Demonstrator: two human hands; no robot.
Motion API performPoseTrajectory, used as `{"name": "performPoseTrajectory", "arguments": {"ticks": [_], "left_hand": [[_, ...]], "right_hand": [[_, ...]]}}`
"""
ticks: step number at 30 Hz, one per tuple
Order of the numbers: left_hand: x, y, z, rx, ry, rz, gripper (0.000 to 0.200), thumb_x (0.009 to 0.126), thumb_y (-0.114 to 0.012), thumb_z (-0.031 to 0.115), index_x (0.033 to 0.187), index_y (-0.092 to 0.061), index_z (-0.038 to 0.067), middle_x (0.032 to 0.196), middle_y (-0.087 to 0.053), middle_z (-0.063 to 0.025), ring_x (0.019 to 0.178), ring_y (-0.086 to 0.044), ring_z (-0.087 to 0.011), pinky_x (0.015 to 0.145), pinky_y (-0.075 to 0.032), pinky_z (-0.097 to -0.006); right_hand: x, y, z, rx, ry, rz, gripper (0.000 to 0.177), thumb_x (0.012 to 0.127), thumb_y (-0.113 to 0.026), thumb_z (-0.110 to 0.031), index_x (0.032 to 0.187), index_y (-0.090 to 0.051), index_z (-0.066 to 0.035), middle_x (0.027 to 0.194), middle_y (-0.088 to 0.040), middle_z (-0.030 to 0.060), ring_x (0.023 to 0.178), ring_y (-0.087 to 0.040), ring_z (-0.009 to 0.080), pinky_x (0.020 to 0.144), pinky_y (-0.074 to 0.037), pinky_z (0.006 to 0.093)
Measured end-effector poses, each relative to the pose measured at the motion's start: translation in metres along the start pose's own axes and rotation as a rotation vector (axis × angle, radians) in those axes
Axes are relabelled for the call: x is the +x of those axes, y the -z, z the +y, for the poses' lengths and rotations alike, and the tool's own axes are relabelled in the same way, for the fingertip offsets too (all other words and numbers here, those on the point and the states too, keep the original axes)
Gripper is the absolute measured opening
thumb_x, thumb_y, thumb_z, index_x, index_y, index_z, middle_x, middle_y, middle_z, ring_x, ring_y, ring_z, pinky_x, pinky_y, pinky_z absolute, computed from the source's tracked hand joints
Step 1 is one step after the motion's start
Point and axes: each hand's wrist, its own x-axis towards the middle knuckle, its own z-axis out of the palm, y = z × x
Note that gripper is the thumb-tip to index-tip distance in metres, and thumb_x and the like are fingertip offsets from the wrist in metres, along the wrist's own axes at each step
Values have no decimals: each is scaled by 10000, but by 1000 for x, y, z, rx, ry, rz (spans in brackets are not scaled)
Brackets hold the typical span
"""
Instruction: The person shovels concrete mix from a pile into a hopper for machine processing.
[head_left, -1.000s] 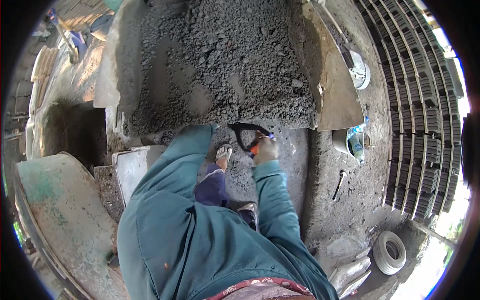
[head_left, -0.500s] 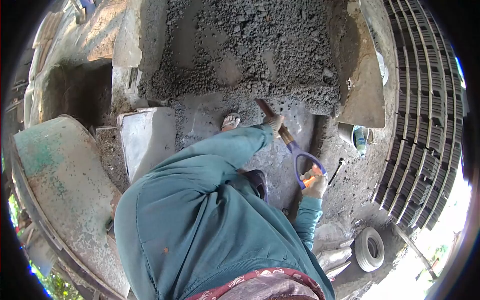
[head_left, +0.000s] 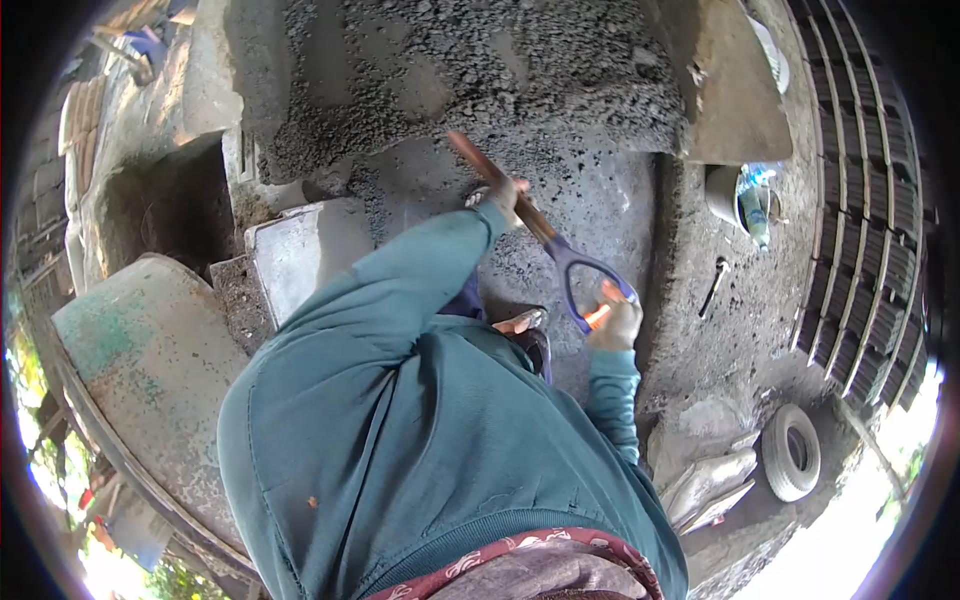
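Person wearing a teal long-sleeved sweatshirt (head_left: pixel 400 420) with a ribbed edge band. Its sleeves reach the left hand (head_left: pixel 505 195) and right hand (head_left: pixel 615 325). Also dark blue trousers (head_left: pixel 465 297), a sandal (head_left: pixel 525 322) and red patterned cloth (head_left: pixel 500 562).

An open-air concrete block-making yard is indicated. A large heap of coarse grey mix (head_left: pixel 480 70) is spread on a stained concrete floor (head_left: pixel 610 200). Rows of moulded blocks (head_left: pixel 860 200) are set out at the right. A shovel (head_left: pixel 545 235), a worn green-stained drum (head_left: pixel 130 370) and a tyre (head_left: pixel 792 452) are noted.

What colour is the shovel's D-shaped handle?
The shovel handle is blue-purple with an orange crossbar, gripped by the right hand; head view.
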Motion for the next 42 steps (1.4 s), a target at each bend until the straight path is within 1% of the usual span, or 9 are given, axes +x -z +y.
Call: {"name": "performPoseTrajectory", "arguments": {"ticks": [7,12,15,19,20,23,26,31,42], "left_hand": [[-47,41,-63,84,106,-47,144,920,-572,178,911,-491,59,793,-522,-101,677,-546,-264,744,-502,-497],[-78,84,-28,151,64,-75,229,901,-575,265,874,-506,48,781,-559,-115,669,-554,-287,772,-483,-522],[-75,79,-43,349,62,162,241,880,-579,262,910,-506,34,846,-571,-134,701,-559,-307,802,-470,-541],[-54,62,-93,472,82,226,227,881,-545,263,958,-502,54,772,-526,-108,673,-540,-300,692,-470,-504],[-47,59,-114,493,34,152,218,884,-534,290,925,-507,77,693,-502,-89,631,-512,-277,645,-446,-474],[-1,51,-160,442,-3,-137,298,897,-550,394,759,-516,132,623,-477,-21,533,-486,-197,592,-454,-455],[-4,24,-199,285,239,-231,350,924,-534,451,785,-507,131,660,-499,-23,514,-488,-191,577,-475,-427],[41,-27,-229,430,243,-195,280,862,-626,375,760,-501,145,613,-498,-21,502,-509,-193,531,-483,-425],[166,-82,-169,452,302,-295,327,879,-536,391,745,-535,92,585,-511,-46,511,-539,-269,505,-477,-463]], "right_hand": [[-43,95,35,-52,226,-106,349,792,-727,-42,1118,-624,27,817,-660,92,529,-595,165,441,-483,302],[-99,90,32,-422,757,-286,545,831,-738,-420,1132,-650,26,892,-696,119,750,-666,212,748,-530,344],[-120,135,42,-343,639,-375,558,876,-656,-467,1137,-645,26,841,-693,146,746,-679,237,727,-526,343],[-124,180,70,-478,1018,-215,315,931,-552,-276,787,-707,-43,692,-654,108,681,-631,281,675,-488,393],[-119,185,89,-362,1126,-54,235,879,-635,-224,981,-704,-24,819,-674,136,769,-644,304,747,-499,401],[-132,198,100,-368,473,354,786,801,-720,-168,1454,-324,17,1171,-614,203,874,-652,292,846,-524,372],[-114,207,120,687,64,196,743,747,-652,19,1427,-354,14,1003,-634,140,871,-666,258,797,-552,320],[-70,180,86,522,287,399,596,665,-590,22,1252,-498,74,842,-624,101,614,-626,186,529,-547,277],[38,139,69,352,278,322,624,654,-571,126,1264,-513,9,886,-608,88,638,-639,174,529,-564,283]]}}
